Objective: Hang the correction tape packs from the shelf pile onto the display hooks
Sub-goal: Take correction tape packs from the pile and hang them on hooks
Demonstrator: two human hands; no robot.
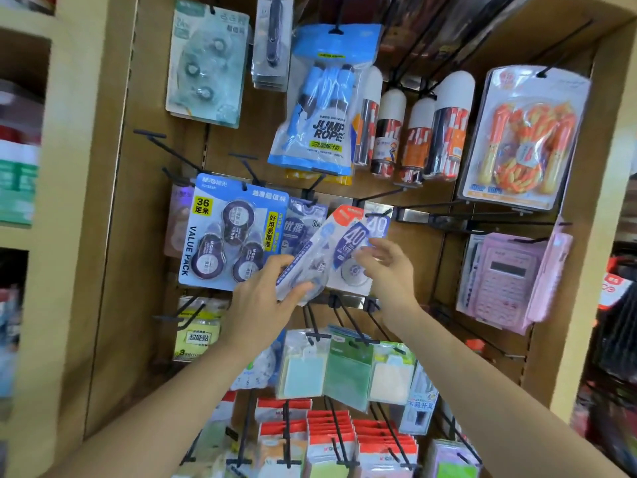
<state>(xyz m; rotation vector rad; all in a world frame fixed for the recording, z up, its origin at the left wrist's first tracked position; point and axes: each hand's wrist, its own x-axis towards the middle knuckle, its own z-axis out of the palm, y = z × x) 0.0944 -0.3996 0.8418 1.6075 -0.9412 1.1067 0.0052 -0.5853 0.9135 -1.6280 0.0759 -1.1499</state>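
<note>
My left hand grips a tilted correction tape pack with a red top and a blue "40" label, held in front of the middle row of display hooks. My right hand touches the front of a second "40" pack that hangs on a black hook just behind; its fingers are relaxed and slightly spread. To the left hang a blue "36" value pack of three tapes and another blue tape pack. The shelf pile is not in view.
Bare black hooks stick out to the right of the hands. Above hang a jump rope bag, several tubes and an orange rope pack. A pink calculator hangs right; sticky notes and red-topped packs hang below.
</note>
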